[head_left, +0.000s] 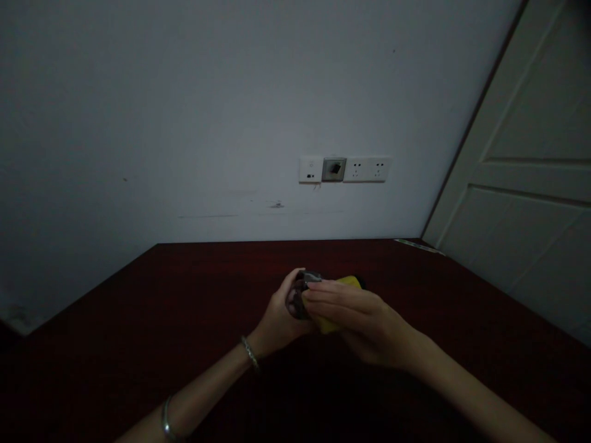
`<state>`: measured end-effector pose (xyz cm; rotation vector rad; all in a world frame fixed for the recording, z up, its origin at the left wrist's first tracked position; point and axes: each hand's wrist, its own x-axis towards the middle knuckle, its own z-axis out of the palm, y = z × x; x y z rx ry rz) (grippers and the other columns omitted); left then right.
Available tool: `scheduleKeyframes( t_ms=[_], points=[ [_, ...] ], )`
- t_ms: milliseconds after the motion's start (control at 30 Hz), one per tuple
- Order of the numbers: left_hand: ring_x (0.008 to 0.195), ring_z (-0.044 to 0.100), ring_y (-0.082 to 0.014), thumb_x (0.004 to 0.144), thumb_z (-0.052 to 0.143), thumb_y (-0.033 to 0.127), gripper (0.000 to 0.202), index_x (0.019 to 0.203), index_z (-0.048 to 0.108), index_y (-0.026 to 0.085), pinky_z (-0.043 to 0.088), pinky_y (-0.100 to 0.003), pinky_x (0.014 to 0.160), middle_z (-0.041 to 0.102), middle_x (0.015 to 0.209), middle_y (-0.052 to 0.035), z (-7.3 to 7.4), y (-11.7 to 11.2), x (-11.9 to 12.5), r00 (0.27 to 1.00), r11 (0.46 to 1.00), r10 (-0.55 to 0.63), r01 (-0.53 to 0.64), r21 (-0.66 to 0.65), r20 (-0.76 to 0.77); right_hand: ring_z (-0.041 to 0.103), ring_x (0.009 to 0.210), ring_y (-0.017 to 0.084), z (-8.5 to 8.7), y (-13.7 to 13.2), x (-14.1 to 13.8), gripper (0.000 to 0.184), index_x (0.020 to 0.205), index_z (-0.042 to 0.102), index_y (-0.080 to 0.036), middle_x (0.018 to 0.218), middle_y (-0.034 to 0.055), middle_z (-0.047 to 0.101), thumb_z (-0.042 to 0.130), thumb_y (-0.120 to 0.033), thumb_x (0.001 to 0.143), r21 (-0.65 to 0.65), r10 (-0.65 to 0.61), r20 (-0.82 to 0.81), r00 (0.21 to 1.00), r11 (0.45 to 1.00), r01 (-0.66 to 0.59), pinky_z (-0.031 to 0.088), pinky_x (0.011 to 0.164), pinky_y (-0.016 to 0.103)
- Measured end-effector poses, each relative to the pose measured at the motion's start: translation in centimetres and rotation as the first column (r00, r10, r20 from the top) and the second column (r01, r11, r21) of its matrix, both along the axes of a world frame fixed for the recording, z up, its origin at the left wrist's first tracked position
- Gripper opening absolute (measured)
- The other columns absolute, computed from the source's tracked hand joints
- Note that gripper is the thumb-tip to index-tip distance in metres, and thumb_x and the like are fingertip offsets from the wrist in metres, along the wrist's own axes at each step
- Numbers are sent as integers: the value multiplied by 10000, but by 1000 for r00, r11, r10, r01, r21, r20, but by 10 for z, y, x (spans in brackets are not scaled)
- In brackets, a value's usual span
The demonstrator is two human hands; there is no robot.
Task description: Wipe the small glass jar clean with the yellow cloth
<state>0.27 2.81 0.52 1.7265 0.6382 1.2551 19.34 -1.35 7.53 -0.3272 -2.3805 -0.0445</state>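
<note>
My left hand [282, 320] is closed around a small, dark, shiny object [294, 301] that looks rounded and glassy; the dim light hides its exact kind. A yellow cloth-like piece [329, 324] lies under the fingers of my right hand [357, 311], pressed against the right side of the dark object. Those right fingers are held together and bent over the yellow piece. A bit of black shows just beyond its far right corner, and I cannot tell what it belongs to. Both hands meet above the dark red table [207, 277].
A pale wall [207, 123] rises behind the table, with a row of sockets [364, 170] and a grey switch plate [333, 169]. On the right stands a white panelled door [530, 203]. A thin printed strip [418, 246] lies by the table's far right corner.
</note>
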Motion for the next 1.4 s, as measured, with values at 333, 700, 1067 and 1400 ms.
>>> scheduleKeyframes(
  t_ms=[333,700,1067,1400],
  points=[
    [1185,518,-303,542,840,209,866,1292,409,200,457,-437,990,538,1290,-128,22,-19,-1,992,991,-22,38,131,-121,623,1089,211,-5,10,2,369,1199,605,-266,1189,42,654,538,-137,859,-321,-258,-313,914,935,154,519,953,421],
    [1143,559,-305,498,858,211,877,1244,398,173,480,-417,954,551,1261,-163,11,-5,5,968,973,-56,108,-204,246,469,1265,223,-12,2,-4,578,1373,413,-206,1333,79,543,431,-17,827,-13,-48,-184,982,999,46,430,1048,460],
    [1118,565,-296,468,863,154,929,1271,397,188,504,-423,921,547,1252,-147,10,-11,1,985,979,-94,118,-169,145,612,1105,216,-14,13,-1,368,1188,615,-265,1197,32,649,545,-136,851,-357,-260,-379,888,927,119,502,972,426],
    [1097,581,-297,441,872,156,889,1217,437,170,497,-434,930,584,1204,-151,16,-15,2,979,972,-49,92,-216,197,555,1180,245,-14,4,-7,436,1227,589,-249,1244,57,615,523,-79,830,-194,-137,-412,901,979,61,467,999,488]
  ],
)
